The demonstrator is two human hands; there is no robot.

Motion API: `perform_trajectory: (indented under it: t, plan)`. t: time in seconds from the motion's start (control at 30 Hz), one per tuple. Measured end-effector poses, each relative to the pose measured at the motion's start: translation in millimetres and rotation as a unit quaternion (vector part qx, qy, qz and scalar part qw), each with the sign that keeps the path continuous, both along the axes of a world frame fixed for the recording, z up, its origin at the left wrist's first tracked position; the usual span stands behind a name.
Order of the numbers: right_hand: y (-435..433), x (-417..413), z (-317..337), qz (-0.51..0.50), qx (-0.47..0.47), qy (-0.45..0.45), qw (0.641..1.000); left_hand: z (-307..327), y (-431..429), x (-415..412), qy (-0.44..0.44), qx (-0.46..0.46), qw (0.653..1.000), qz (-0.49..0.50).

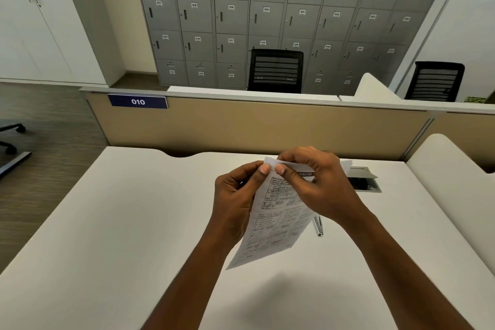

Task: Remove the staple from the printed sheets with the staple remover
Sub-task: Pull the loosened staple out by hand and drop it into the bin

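The printed sheets (273, 225) hang tilted above the white desk (120, 222), held up by both hands at their top left corner. My left hand (235, 195) pinches the corner from the left with thumb and fingers. My right hand (316, 182) pinches the same top edge from the right, its thumb tip next to the left thumb. A small metal tool (318, 225), which looks like the staple remover, lies on the desk just right of the sheets, partly hidden behind them. The staple itself cannot be made out.
An open cable box (365, 182) is set into the desk behind my right hand. A tan partition (267, 126) with a "010" label closes the desk's far edge. A white side divider (450, 185) stands at the right. Black chairs and grey lockers are beyond.
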State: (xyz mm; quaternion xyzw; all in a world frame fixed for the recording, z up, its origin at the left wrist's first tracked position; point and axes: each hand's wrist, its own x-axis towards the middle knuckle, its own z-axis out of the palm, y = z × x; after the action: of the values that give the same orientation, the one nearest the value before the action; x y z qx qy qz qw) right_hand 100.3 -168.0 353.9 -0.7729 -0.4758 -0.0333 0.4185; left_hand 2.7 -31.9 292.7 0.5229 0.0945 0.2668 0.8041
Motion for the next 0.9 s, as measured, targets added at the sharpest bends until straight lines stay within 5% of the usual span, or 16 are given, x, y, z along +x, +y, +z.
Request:
perform_trajectory:
  t: [0.9]
  plan:
    - [-1.6,7.7,-3.0,0.034,-0.005,0.060,0.998,1.2,8.6,3.8,-0.003,-0.005,0.998,-0.059]
